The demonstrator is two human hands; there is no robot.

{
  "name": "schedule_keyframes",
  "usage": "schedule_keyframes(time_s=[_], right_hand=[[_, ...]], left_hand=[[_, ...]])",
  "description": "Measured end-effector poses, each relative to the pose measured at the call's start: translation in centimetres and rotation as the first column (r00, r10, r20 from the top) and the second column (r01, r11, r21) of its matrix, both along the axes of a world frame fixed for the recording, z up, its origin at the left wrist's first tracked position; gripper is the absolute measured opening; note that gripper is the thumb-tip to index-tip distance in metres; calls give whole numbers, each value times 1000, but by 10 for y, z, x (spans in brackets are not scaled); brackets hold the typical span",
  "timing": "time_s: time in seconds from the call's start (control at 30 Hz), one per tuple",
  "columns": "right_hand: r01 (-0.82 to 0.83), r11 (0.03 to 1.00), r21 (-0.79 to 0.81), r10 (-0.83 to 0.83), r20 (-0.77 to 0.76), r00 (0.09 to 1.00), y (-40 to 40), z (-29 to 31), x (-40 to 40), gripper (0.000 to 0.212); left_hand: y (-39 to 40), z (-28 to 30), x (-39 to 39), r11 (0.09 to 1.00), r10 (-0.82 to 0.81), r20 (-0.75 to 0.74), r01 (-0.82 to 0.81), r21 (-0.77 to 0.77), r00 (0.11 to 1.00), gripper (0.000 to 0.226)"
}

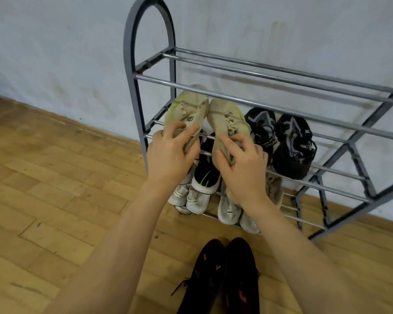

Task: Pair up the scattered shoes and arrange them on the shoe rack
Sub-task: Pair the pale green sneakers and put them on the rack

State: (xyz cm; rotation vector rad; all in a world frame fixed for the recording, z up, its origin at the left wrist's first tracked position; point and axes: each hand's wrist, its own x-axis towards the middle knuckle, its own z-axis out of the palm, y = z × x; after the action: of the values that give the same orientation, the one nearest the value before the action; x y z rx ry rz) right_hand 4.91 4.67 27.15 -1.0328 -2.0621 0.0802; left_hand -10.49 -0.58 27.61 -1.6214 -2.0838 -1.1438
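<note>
While each hand's grip curls round a heel, the left hand (168, 152) and right hand (241, 159) hold the 2 beige sneakers (188, 114) toes-first over the shoe rack (259, 103) middle shelf, apparently to seat them as a pair beside the black pair (281, 137).

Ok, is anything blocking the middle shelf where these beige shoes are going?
Nothing visible. The beige shoes are going in left of the black pair, and the top bar passes above their toes.
</note>
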Motion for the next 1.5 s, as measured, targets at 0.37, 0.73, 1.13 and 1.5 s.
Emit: schedule_keyframes(time_s=[0.37, 0.73, 1.13, 1.5], right_hand=[[203, 979, -22, -196, 169, 966, 55, -12, -43, 34], [325, 938, -122, -293, 221, 930, 43, -20, -70, 33], [165, 924, -346, -37, 349, 936, 40, -13, -59, 48], [223, 957, -187, -153, 329, 932, 42, -25, -69, 46]], left_hand=[[79, -8, -48, 963, -239, 13, 239, -121, 971, 44], [74, -20, -57, 967, -213, -8, 210, -148, 977, 41], [64, -21, -73, 882, -318, 192, 364, -300, 928, 51], [66, -27, -70, 875, -393, 38, 386, -291, 919, 47]])
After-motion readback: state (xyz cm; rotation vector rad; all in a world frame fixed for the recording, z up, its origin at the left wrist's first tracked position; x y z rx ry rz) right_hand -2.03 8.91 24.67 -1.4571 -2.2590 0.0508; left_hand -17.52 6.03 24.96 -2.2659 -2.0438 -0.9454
